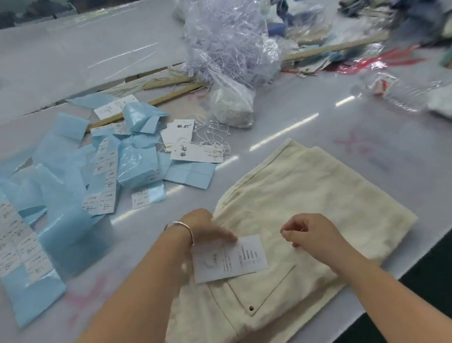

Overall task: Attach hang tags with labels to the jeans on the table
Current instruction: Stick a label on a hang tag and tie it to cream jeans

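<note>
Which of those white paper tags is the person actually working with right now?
The tag lying on the cream jeans, touched by the left hand. The other tags lie farther off by the blue paper, among loose strings.

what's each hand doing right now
Left hand: fingers straight, resting on the hang tags lying on the cream jeans.
Right hand: fingers curled, pinching something thin; too small to identify.

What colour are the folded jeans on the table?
Cream, off-white jeans, clearest in the head view.
</note>
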The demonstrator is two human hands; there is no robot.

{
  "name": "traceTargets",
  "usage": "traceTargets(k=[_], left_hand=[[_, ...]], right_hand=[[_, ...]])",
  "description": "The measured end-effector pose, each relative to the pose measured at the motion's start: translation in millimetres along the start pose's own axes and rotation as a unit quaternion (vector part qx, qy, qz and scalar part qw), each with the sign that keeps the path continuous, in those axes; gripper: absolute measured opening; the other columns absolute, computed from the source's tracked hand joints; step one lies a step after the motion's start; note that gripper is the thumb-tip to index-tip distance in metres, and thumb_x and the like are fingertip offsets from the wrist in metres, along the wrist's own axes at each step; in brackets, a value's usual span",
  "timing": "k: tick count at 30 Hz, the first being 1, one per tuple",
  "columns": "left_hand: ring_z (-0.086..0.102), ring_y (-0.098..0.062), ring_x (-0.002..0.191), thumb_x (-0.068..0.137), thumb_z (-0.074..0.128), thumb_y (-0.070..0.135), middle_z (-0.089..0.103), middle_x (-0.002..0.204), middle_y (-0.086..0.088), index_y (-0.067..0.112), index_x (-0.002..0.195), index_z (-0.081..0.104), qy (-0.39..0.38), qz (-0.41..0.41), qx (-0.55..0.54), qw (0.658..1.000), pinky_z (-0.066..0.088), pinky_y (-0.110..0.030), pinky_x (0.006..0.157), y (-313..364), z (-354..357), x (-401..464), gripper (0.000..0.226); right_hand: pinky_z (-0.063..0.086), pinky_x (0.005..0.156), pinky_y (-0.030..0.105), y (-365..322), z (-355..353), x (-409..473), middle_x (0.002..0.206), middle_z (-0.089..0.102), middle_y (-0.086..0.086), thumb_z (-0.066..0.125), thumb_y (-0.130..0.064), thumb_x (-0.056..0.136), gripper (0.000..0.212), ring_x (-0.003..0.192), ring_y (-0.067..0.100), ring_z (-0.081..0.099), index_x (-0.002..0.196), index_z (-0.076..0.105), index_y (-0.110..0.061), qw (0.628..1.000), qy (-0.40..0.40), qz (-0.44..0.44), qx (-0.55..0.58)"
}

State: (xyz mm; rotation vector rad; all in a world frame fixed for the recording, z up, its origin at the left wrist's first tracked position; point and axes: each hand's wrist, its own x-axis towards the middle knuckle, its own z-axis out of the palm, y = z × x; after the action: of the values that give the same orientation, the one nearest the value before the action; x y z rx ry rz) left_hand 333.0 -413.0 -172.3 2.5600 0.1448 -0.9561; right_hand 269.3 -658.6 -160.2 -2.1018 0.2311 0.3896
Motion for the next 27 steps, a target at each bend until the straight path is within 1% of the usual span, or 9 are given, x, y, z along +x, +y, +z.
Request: traceTargets(k=[4,8,10,14,17,20,22,24,27], left_hand=[[0.067,-0.020,0.069,0.054,0.080,0.051,0.073,0.082,-0.003,0.015,0.083,0.071,-0.047,0.007,-0.123,0.991,0.052,-0.027,0.064,14,5,-7,0.046],[0.055,-0.021,0.103,0.065,0.080,0.056,0.049,0.112,0.001,0.020,0.116,0.048,0.068,0.049,-0.024,0.996,0.046,-0.032,0.080,41,23,-12,0.070],[0.060,-0.021,0.101,0.060,0.085,0.049,0.061,0.110,0.002,0.017,0.114,0.053,0.016,0.028,-0.124,0.992,0.049,-0.035,0.087,53,23,-17,0.070],[0.068,-0.034,0.088,0.051,0.081,0.016,0.072,0.100,-0.021,0.000,0.102,0.071,-0.146,0.004,-0.295,0.944,0.052,-0.054,0.093,85,10,-37,0.055],[0.069,-0.028,0.073,0.054,0.077,0.009,0.073,0.087,-0.017,0.004,0.086,0.077,-0.123,0.076,-0.374,0.916,0.059,-0.040,0.073,131,-7,-46,0.033],[0.069,-0.029,0.078,0.058,0.078,0.008,0.072,0.097,-0.021,0.002,0.100,0.075,-0.083,0.125,-0.460,0.875,0.058,-0.037,0.076,188,-36,-51,0.042],[0.071,-0.023,0.064,0.065,0.074,0.014,0.074,0.081,-0.015,0.005,0.087,0.078,-0.077,0.153,-0.533,0.829,0.060,-0.032,0.063,225,-52,-50,0.024],[0.070,-0.019,0.059,0.071,0.070,0.018,0.073,0.073,-0.009,0.007,0.079,0.077,-0.048,0.191,-0.580,0.790,0.059,-0.028,0.058,264,-60,-47,0.016],[0.070,-0.020,0.064,0.078,0.065,0.017,0.072,0.079,-0.009,0.007,0.094,0.072,-0.007,0.245,-0.618,0.747,0.058,-0.031,0.061,316,-70,-36,0.020]], right_hand=[[0.044,0.065,0.020,18,-14,-5,0.086,0.067,-0.001,0.067,-0.021,0.086,0.005,0.078,0.011,0.061,0.086,0.069,-0.017,0.996,-0.032,0.017,-0.076],[0.049,0.075,0.025,27,-27,-8,0.096,0.066,0.001,0.065,-0.021,0.089,0.014,0.088,0.014,0.062,0.101,0.066,-0.015,0.994,-0.067,-0.012,-0.085],[0.050,0.080,0.028,30,-34,-9,0.099,0.067,0.001,0.064,-0.022,0.089,0.017,0.093,0.016,0.063,0.104,0.065,-0.016,0.992,-0.089,-0.027,-0.085],[0.047,0.076,0.020,40,-67,-4,0.095,0.063,-0.009,0.060,-0.030,0.091,0.014,0.088,0.006,0.058,0.102,0.064,-0.023,0.986,-0.060,-0.098,-0.123],[0.038,0.059,0.021,52,-112,3,0.067,0.054,-0.011,0.059,-0.037,0.092,0.022,0.061,0.005,0.048,0.075,0.056,-0.023,0.983,0.048,-0.145,-0.106],[0.033,0.056,0.028,67,-161,15,0.051,0.043,-0.011,0.058,-0.043,0.091,0.040,0.055,0.012,0.040,0.063,0.045,-0.019,0.981,0.173,-0.083,0.034],[0.038,0.062,0.035,75,-191,30,0.054,0.050,-0.013,0.058,-0.030,0.092,0.023,0.060,0.019,0.045,0.072,0.057,-0.019,0.953,0.189,-0.011,0.235],[0.047,0.075,0.043,79,-217,48,0.082,0.066,0.008,0.052,-0.016,0.096,0.022,0.077,0.031,0.059,0.111,0.066,-0.008,0.909,0.084,0.051,0.405],[0.050,0.091,0.051,77,-261,68,0.127,0.062,0.020,0.038,-0.069,0.088,0.073,0.116,0.041,0.058,0.131,0.059,-0.014,0.822,-0.141,-0.004,0.552]])
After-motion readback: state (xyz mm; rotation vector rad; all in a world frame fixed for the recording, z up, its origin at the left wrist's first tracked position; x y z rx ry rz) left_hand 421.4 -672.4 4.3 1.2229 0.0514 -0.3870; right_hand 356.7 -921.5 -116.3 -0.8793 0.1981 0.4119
